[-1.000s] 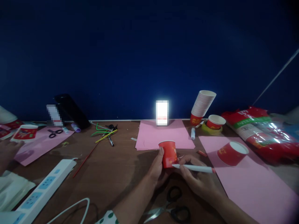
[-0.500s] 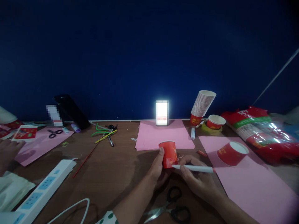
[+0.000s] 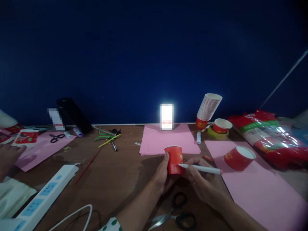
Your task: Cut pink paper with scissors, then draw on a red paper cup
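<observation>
Over the table (image 3: 113, 176), the marker (image 3: 207, 169) has moved higher against the cup (image 3: 175, 156).

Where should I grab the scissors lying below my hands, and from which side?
Probably best by the black handles, coming from the right: the scissors lie flat, with both handles on the right and the silver blades pointing left. Your right hand looks nearer, but it holds the white marker, and your left hand holds the red cup, so one would need freeing first.

No legible text, markings on cup (image 3: 175, 156), bag (image 3: 268, 138) too blurred
</observation>
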Demonstrator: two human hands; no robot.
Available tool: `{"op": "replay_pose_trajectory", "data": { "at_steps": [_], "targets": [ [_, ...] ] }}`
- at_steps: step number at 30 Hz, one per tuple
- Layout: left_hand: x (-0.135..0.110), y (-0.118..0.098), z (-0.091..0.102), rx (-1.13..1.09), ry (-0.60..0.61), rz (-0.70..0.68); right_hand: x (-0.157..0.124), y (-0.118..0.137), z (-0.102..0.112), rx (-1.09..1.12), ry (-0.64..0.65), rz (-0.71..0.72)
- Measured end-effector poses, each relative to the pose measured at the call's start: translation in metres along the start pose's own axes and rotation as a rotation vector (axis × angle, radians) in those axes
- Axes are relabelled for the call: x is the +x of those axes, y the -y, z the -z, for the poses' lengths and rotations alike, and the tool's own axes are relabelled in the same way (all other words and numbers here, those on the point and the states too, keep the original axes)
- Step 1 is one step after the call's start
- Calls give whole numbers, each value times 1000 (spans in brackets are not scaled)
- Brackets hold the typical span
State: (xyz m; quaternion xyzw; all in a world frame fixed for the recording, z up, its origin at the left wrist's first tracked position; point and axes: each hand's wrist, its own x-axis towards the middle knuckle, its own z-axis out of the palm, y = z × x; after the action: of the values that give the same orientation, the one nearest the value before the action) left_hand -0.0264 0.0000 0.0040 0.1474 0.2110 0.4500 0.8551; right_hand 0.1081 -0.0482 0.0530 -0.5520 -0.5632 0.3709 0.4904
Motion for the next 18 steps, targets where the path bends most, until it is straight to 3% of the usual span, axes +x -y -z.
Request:
{"op": "replay_pose_trajectory", "data": {
  "at_steps": [10, 18],
  "targets": [
    [0, -2, -4, 15, -18, 32, -1, -11, 0, 73, 78, -3],
    [-2, -3, -6, -24, 12, 38, 0, -5, 0, 35, 31, 4]
  ]
}}
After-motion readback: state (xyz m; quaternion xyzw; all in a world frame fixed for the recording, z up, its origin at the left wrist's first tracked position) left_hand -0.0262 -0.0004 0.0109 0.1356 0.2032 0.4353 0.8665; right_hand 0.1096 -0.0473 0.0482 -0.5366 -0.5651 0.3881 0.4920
